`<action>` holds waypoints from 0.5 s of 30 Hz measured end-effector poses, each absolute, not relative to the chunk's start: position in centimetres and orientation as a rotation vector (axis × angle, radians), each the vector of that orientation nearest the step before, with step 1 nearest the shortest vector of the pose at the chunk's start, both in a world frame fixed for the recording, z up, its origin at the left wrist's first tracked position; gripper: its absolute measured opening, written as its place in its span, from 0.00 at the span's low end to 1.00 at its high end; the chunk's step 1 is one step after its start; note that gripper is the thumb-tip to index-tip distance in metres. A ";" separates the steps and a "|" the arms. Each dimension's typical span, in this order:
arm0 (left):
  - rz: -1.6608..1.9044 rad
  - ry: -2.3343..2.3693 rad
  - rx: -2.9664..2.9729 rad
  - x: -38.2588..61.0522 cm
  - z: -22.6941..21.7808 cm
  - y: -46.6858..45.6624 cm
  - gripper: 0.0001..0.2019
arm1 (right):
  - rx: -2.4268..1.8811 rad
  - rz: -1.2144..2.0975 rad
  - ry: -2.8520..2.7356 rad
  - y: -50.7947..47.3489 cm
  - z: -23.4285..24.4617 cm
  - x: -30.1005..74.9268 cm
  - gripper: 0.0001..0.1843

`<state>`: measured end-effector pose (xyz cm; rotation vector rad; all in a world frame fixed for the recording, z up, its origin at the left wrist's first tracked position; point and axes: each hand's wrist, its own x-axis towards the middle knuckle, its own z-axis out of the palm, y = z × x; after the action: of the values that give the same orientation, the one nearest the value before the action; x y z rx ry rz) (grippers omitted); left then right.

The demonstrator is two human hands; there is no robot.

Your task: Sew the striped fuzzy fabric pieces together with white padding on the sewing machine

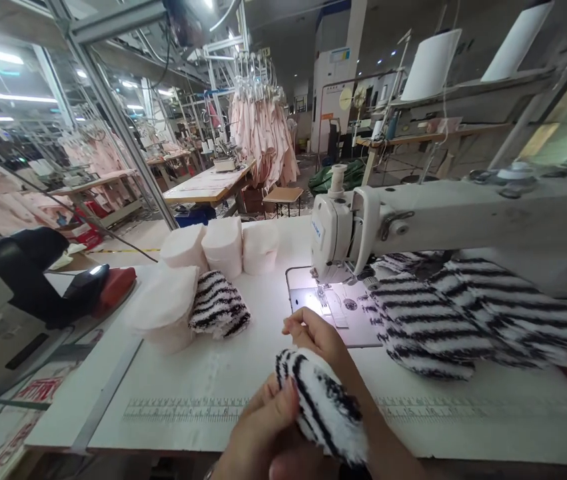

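Observation:
My left hand point(269, 421) is closed on a fluffy black-and-white striped fabric piece point(320, 393), thumb on top, near the table's front edge. The piece is folded over and lies across my right wrist. My right hand point(316, 332) is just beyond it, in front of the sewing machine's lit needle plate point(303, 299). Its fingers are curled together in a pinch; whatever they hold, if anything, is too small to make out. A small striped piece point(219, 305) lies left of the needle area, against a stack of pale pink pieces point(163, 310).
The white sewing machine point(443, 217) spans the right side, with more striped fabric point(428, 323) under its arm. Several pale pink stacks point(222, 245) stand behind. A printed ruler point(188, 409) runs along the tabletop's front. A dark device with a red part point(116, 290) stands left.

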<state>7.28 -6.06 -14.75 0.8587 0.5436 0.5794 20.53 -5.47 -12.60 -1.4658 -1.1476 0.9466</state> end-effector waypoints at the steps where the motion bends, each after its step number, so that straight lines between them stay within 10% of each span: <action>1: 0.591 0.528 0.844 7.4 -14.6 -5.8 0.24 | -1.455 0.923 -1.140 -5.7 -12.7 20.5 0.14; 15: 1.099 1.018 1.213 6.0 -14.1 -5.7 0.16 | -1.608 0.739 -0.641 -10.7 -10.9 20.8 0.25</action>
<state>5.99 -5.71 -14.12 1.2128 1.0181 1.0986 20.83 -10.67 -10.93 -1.6081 -0.6409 0.7387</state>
